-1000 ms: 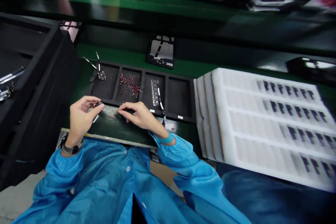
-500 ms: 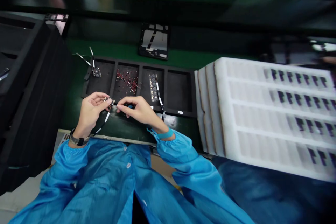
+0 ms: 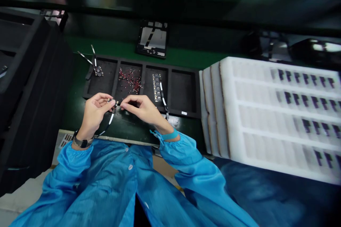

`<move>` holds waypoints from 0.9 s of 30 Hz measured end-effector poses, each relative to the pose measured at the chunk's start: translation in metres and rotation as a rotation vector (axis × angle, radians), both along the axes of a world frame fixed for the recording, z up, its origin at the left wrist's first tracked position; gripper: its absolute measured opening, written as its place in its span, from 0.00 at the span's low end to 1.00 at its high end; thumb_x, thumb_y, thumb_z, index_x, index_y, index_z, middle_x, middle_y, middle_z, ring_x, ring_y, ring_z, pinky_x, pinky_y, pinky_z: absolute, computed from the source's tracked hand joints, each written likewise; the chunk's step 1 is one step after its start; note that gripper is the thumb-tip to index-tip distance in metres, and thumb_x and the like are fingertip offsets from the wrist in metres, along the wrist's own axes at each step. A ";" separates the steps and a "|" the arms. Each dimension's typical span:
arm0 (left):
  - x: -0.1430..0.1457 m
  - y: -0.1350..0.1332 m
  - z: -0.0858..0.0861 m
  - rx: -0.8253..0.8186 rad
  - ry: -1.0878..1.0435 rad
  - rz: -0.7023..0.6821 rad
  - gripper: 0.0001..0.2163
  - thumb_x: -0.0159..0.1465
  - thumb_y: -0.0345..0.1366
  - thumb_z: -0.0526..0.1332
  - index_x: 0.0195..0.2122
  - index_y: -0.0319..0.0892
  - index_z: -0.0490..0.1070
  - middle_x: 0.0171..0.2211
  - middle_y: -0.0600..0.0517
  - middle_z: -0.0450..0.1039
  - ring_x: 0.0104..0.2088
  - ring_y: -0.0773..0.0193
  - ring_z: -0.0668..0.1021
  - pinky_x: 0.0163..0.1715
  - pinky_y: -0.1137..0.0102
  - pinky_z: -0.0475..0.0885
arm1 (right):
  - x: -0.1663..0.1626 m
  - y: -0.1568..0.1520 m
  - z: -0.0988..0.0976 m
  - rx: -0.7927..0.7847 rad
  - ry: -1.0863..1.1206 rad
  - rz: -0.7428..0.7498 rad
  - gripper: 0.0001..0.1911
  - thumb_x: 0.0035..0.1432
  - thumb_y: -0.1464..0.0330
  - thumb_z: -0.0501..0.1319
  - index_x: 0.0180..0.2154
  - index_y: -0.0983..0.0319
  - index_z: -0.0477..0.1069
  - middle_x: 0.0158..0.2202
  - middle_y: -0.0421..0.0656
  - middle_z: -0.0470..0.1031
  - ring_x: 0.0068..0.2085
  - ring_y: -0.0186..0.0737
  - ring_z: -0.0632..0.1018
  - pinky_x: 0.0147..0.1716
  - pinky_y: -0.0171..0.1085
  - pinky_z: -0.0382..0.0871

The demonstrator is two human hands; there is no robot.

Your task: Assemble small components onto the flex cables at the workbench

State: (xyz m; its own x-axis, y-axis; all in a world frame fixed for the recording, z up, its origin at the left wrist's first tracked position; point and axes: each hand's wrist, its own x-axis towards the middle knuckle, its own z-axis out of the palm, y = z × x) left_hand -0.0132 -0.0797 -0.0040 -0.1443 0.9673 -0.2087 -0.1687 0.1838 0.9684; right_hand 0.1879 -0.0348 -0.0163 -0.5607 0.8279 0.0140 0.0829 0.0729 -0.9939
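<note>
Flex cable (image 3: 111,120) | pinched in left hand (image 3: 94,112) | right hand (image 3: 142,109) beside, maybe touching

A black four-compartment foam tray (image 3: 183,92) sits on the green bench (image 3: 181,58). To its right lies a stack of white foam trays (image 3: 226,113) holding rows of dark parts; behind it, a black-framed panel (image 3: 151,39); to its left, a tall black bin (image 3: 34,88).

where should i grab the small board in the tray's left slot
Likely pinch the board by its side edges, coming down from the front right. It sits in the back left corner of the black tray, and its two striped cables run back over the rim, leaving that side free.
</note>
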 end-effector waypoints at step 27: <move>0.017 -0.003 -0.008 -0.022 -0.029 0.139 0.20 0.48 0.41 0.82 0.35 0.39 0.77 0.27 0.52 0.79 0.27 0.65 0.81 0.30 0.70 0.76 | -0.012 -0.006 -0.012 -0.282 0.144 -0.077 0.27 0.53 0.46 0.76 0.36 0.63 0.78 0.30 0.42 0.80 0.30 0.36 0.80 0.30 0.35 0.74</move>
State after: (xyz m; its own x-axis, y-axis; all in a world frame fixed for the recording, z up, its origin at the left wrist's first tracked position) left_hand 0.0038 -0.0825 -0.0122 -0.2703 0.9335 -0.2358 -0.2218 0.1780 0.9587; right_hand 0.1763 -0.0405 -0.0281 -0.5055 0.8502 -0.1468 -0.0656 -0.2076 -0.9760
